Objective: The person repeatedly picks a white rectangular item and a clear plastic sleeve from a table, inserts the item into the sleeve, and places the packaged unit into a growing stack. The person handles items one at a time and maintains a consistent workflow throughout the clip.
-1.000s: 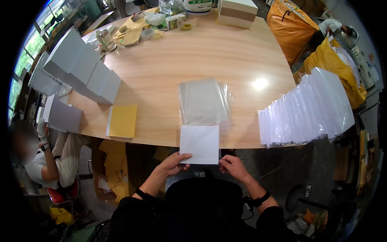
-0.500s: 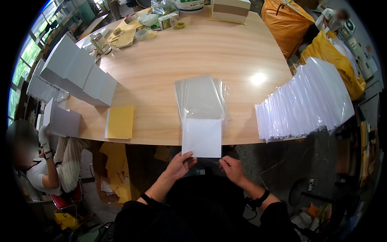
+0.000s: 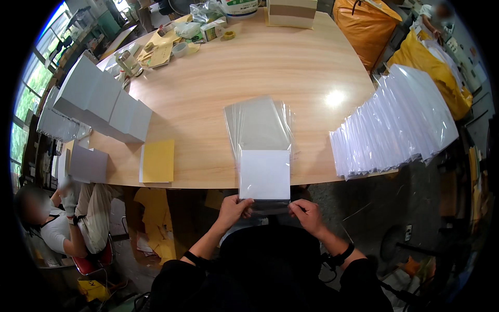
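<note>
A square white paper block point(image 3: 265, 174) sits inside a clear plastic bag point(image 3: 269, 206), partly over the table's near edge. The bag's loose end reaches past the paper toward me. My left hand point(image 3: 232, 210) pinches this end at its left corner, thumb on top. My right hand point(image 3: 309, 216) pinches it at the right corner. Just beyond the paper lies a fanned pile of flat clear bags point(image 3: 257, 125) on the wooden table point(image 3: 213, 78).
Tall stacks of white paper point(image 3: 101, 106) and a yellow sheet point(image 3: 158, 161) stand or lie at left. A long row of bagged white paper point(image 3: 384, 127) leans at right. Tape rolls, a glass jar point(image 3: 128, 62) and a box point(image 3: 291, 13) are far back. A gloved person point(image 3: 60, 231) sits at left.
My left thumb has slid off the paper's near left corner onto the bag's edge. More of the bag's loose end shows between my hands. The seated person's gloved hand has lowered.
</note>
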Demonstrator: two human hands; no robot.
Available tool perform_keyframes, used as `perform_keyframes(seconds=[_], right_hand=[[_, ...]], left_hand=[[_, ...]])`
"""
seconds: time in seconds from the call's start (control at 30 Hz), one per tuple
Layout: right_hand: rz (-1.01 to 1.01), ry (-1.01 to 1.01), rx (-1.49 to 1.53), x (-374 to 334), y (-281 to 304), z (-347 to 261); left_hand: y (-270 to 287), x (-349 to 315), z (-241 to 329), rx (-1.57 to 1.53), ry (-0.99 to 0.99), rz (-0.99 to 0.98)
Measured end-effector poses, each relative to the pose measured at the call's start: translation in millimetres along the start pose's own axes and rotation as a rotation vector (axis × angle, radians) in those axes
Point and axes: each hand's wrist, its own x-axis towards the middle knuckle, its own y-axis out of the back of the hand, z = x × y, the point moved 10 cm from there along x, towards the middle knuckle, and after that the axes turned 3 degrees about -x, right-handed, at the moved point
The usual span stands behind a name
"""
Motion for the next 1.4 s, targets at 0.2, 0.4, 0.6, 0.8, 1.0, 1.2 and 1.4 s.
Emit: perform_keyframes(seconds=[0.2,0.4,0.6,0.8,1.0,1.2,1.4], right_hand=[[-0.120,-0.149,0.062,-8,-9,34],[-0.331,-0.270,0.474,4,-20,40],[-0.247,-0.324,0.558,22,-31,56],[-0.228,-0.392,0.837,15,-34,64],[-0.126,-0.280,0.308,19,-9,47],[-0.058,0.051,-0.708,31,4,-32],[0.073,0.290,-1.047,27,-14,-46]], left_hand=[[-9,0,-24,-0.324,0.015,-0.011],[-21,-18,10,-0.298,0.061,-0.389],[-8,0,0,-0.151,0.006,-0.178],[-14,0,-2,-0.143,-0.080,-0.201],[-9,-12,32,0.096,-0.070,-0.138],[-9,-13,59,0.605,-0.166,-0.054],[-23,-19,80,1.335,-0.419,0.254]])
